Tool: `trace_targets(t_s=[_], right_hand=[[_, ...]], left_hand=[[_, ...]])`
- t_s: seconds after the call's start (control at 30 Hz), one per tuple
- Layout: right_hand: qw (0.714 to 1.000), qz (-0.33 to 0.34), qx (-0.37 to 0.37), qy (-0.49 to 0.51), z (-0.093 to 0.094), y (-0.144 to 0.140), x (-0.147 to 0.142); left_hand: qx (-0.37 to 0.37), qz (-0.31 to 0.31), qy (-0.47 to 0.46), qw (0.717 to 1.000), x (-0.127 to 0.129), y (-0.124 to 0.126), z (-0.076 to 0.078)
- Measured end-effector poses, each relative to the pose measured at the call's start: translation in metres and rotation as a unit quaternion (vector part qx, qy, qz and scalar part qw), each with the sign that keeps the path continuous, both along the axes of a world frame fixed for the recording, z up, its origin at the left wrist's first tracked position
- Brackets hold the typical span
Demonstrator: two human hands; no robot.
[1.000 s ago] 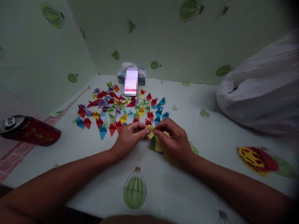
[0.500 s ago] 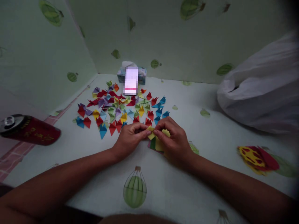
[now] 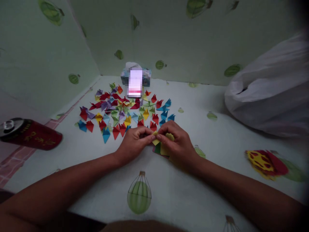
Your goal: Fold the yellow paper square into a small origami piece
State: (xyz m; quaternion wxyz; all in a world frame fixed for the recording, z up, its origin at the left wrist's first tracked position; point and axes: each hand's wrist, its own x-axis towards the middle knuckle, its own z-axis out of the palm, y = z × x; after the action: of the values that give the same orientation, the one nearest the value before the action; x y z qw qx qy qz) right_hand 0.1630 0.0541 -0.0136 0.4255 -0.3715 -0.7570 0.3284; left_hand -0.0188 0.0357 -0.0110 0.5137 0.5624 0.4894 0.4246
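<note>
Between my two hands is a small piece of yellow folded paper [image 3: 155,141], pinched from both sides. My left hand [image 3: 135,141] grips its left edge with thumb and forefinger. From the right, the thumb and fingers of my right hand [image 3: 177,143] close on it, hiding part of the paper. Under my right hand lies a stack of coloured paper sheets [image 3: 158,149], with yellow, green and purple showing. Just beyond my hands, many small folded paper cranes [image 3: 116,131] in red, blue, yellow, green and purple are spread over the table.
A phone [image 3: 135,83] with a lit, blurred screen leans against a tissue box [image 3: 146,77] at the back. At left a red can [image 3: 36,135] lies tilted in view. On the right are a white plastic bag [image 3: 267,93] and yellow and red cut-outs [image 3: 265,163].
My right hand's fingers have shifted slightly left over the yellow paper, and less of it shows. My left hand stays nearly in place.
</note>
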Motion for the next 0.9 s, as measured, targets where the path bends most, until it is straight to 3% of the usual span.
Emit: trace_targets(t_s=[0.27,0.47,0.57,0.73,0.9], right_hand=[[0.999,0.017,0.001,-0.03,0.004,-0.001,0.001],[0.994,0.008,-0.104,0.014,0.005,0.001,0.002],[0.991,0.024,-0.128,0.031,0.003,0.002,0.001],[0.993,0.038,-0.109,-0.012,0.004,0.001,0.001],[0.99,0.033,-0.137,0.001,0.005,0.002,0.002]], left_hand=[[0.001,-0.03,0.005,1.0,0.001,-0.001,0.006],[-0.018,-0.008,0.021,1.0,0.0,0.001,0.013],[-0.009,-0.033,0.039,0.999,0.0,0.002,0.012],[0.027,-0.08,0.083,0.993,0.0,0.002,0.008],[-0.022,-0.086,0.035,0.995,0.0,0.002,0.009]])
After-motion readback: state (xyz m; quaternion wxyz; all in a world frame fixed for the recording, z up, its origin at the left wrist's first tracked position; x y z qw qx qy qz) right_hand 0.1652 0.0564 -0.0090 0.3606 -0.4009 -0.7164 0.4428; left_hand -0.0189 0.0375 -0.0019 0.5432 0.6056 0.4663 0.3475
